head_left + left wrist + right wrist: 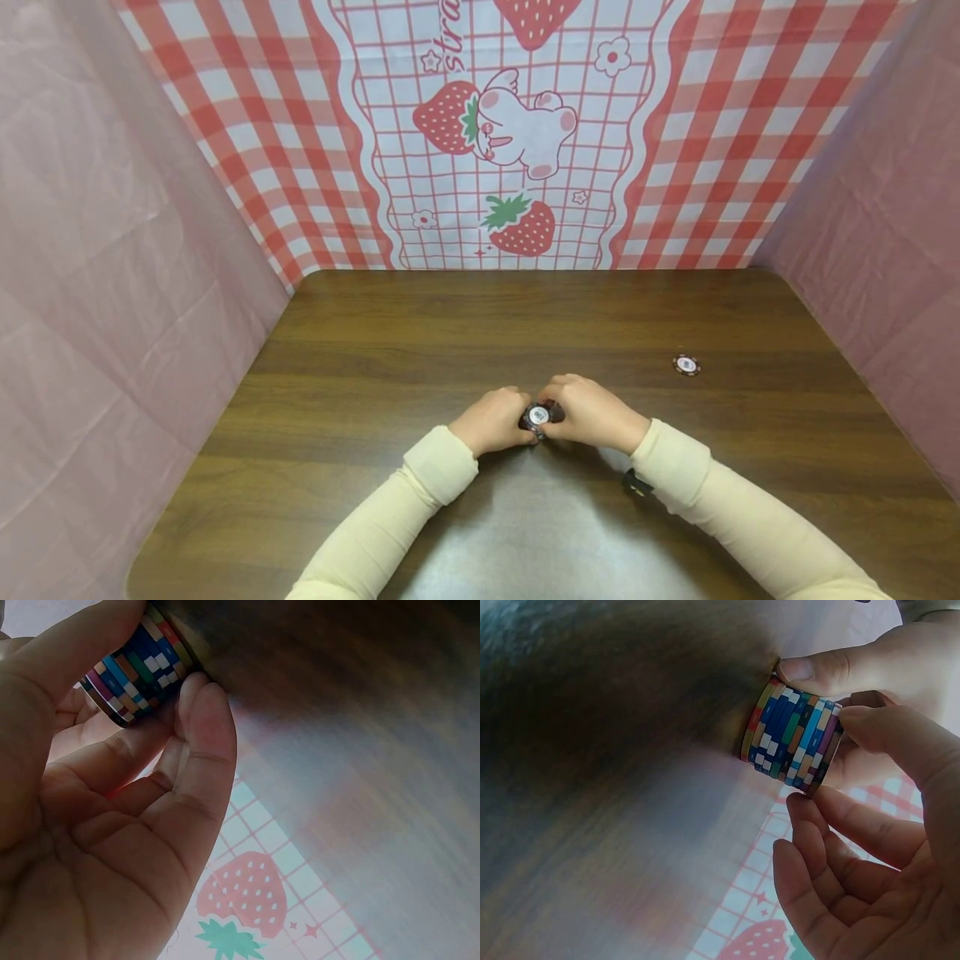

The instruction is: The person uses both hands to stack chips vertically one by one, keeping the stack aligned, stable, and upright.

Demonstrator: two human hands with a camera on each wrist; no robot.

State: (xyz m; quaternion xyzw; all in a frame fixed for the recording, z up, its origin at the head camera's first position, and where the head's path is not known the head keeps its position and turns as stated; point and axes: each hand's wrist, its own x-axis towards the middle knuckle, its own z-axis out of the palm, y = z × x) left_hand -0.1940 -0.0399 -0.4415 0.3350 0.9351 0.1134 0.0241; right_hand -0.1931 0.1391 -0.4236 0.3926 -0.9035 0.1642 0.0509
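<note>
A short stack of poker chips [538,414] stands upright on the table between the two hands. In the right wrist view the stack [791,735] has bands of blue, green, white, tan, purple and red. My left hand [491,422] holds its left side, with thumb and fingers curled round it low down. From the right, my right hand [592,414] pinches the stack near the top between thumb and forefinger; its other fingers [810,877] bend loosely away. The top chip has a white centre with dark print. Part of the stack [142,671] hides behind the thumb in the left wrist view.
A single poker chip [686,365] with a dark rim and white centre lies flat, farther back on the right. The brown wooden table [360,350] meets a strawberry-print cloth [525,150] behind, and pink curtains [90,275] flank it.
</note>
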